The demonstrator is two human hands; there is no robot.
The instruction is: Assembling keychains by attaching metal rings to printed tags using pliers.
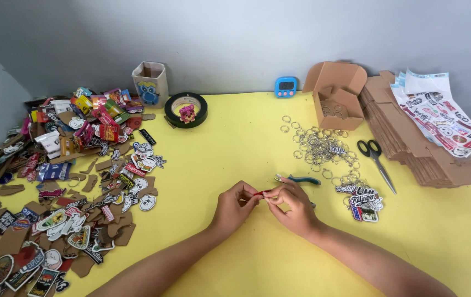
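- A small craft workbench for assembling keychains, set against a plain grey wall.
- Landmark: the yellow tabletop (235,143).
- On its left side, a heap of cut-out charms (70,187).
- Toward its right, loose key rings (320,144), scissors (377,159), flat cardboard boxes (411,143).

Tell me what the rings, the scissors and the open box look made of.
Rings: thin silvery loops with a bright glint, so probably metal wire. Scissors: grey shiny blades, likely steel, with matte black handles that look plastic. Box: flat brown, dull surface with folded flaps, apparently cardboard, like the stack beside it.
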